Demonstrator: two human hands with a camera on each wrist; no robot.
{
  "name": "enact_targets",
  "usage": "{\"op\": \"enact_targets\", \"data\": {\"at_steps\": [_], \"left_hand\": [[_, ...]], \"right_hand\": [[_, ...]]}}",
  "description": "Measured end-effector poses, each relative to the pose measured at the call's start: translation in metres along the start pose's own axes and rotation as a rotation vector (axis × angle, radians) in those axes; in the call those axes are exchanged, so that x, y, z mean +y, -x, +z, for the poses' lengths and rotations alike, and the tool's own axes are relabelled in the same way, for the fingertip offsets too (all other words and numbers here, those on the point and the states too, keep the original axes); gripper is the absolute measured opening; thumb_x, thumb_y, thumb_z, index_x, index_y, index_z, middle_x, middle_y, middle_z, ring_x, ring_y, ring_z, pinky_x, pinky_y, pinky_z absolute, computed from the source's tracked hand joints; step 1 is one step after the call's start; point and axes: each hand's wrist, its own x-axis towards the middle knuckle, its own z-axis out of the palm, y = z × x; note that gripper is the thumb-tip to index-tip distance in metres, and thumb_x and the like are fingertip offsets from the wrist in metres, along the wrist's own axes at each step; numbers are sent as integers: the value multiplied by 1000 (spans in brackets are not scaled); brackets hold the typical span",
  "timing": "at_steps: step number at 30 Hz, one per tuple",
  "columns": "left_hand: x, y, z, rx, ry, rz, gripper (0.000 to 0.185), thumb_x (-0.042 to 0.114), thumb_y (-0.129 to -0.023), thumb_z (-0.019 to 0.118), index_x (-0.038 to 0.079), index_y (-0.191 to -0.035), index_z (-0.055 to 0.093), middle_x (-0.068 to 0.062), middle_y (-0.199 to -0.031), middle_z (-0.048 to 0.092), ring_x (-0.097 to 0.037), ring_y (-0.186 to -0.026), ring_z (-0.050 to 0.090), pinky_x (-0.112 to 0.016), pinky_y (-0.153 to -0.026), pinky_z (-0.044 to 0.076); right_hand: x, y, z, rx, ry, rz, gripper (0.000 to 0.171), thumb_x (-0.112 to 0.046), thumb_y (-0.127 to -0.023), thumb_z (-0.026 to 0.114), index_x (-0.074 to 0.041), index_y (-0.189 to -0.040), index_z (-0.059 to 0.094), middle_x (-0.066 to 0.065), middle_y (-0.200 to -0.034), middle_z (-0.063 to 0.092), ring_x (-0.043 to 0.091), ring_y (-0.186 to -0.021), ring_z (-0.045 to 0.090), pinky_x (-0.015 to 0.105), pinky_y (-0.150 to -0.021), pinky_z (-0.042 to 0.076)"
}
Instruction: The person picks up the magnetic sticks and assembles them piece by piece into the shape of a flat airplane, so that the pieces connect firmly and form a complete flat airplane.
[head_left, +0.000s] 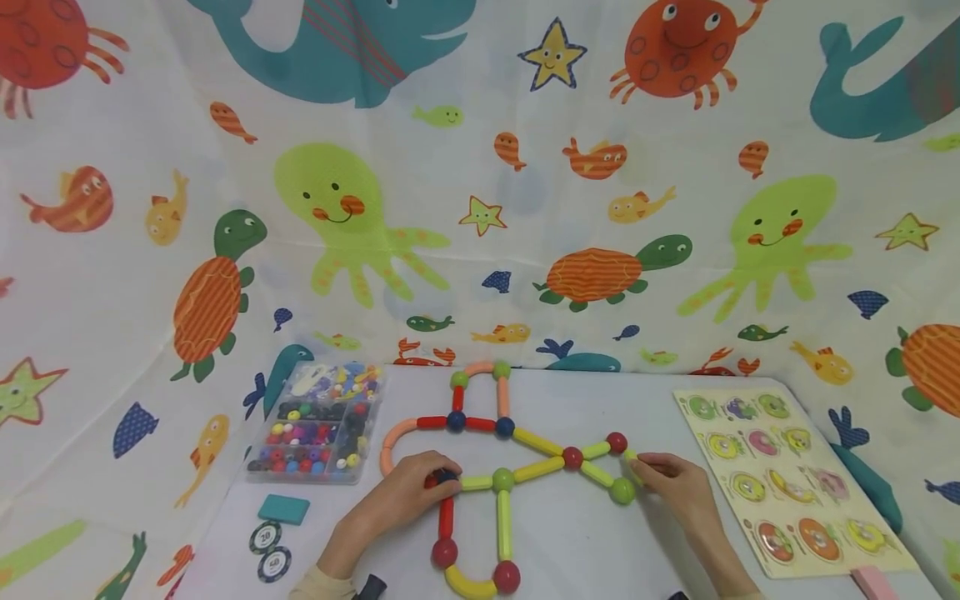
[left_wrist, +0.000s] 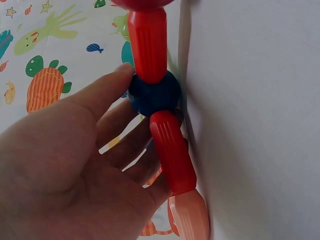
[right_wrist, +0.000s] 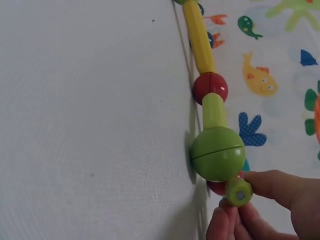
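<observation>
The left hand (head_left: 401,493) lies curled on the near left of the white table (head_left: 570,542), fingers wrapped round a dark blue ball (left_wrist: 154,93) joining two red rods of the rod-and-ball figure (head_left: 502,479). The right hand (head_left: 675,483) pinches a short light-green rod (right_wrist: 239,192) just beside the green ball (right_wrist: 217,153) at the figure's right end. A bead box (head_left: 318,422) stands far left, a peg puzzle board (head_left: 787,479) right, poker chips (head_left: 268,550) near left.

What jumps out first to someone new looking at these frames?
The rod-and-ball figure sprawled across the middle of the white table, with the left hand gripping a dark ball at its left side and the right hand pinching a short green rod by the big green ball. Behind it hangs a loud sea-creature curtain; a bead box sits left, a peg puzzle board right.
</observation>
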Motion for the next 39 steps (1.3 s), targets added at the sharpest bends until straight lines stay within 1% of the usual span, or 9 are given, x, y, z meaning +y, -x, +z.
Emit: {"op": "enact_targets", "data": {"at_steps": [4,10,16,21,28,33,39], "left_hand": [[-1,0,1,-3,-1,-2,32,43,-97,66,20,-120,71,9,-112,69,-8,-100,59,-31,-92,53],[-1,1,1,-3,-5,-2,31,42,-97,67,21,-120,72,9,-112,69,-9,-102,60,-32,-93,54],[-1,1,1,10,-19,8,29,39,-98,67,20,-119,72,8,-115,69,-11,-106,62,-35,-96,54],[-1,2,1,9,-21,12,29,38,-98,67,20,-120,72,8,-114,69,-11,-105,61,-33,-95,54],[-1,4,1,10,-14,12,28,37,-98,67,19,-119,72,8,-112,69,-9,-103,61,-31,-94,53],[-1,4,2,5,-7,8,29,38,-98,67,20,-120,72,8,-113,69,-9,-104,61,-31,-94,54],[-1,4,2,-5,-3,-1,30,39,-97,68,20,-120,72,8,-113,69,-9,-102,60,-31,-93,54]], "right_hand": [[0,0,3,-7,8,-1,57,-49,-89,75,-2,-122,68,8,-102,75,12,-82,66,24,-68,52],[-2,0,7,-4,30,23,53,-48,-90,74,-5,-120,69,8,-101,74,14,-83,66,22,-69,51],[-6,-1,10,-9,40,-6,50,-45,-91,73,-3,-117,70,7,-96,73,15,-81,64,23,-69,51],[-9,1,12,-16,55,-20,49,-44,-91,73,-2,-115,70,7,-94,73,15,-79,64,24,-68,51],[-10,2,16,-22,62,-37,44,-41,-91,74,-3,-113,71,7,-97,73,17,-83,63,25,-69,51],[-9,2,17,-21,82,-46,47,-44,-90,75,-3,-113,70,7,-96,72,18,-84,61,25,-68,49],[-10,3,16,-23,54,-39,48,-44,-93,72,-2,-117,69,8,-97,72,17,-82,64,25,-69,53]]}}
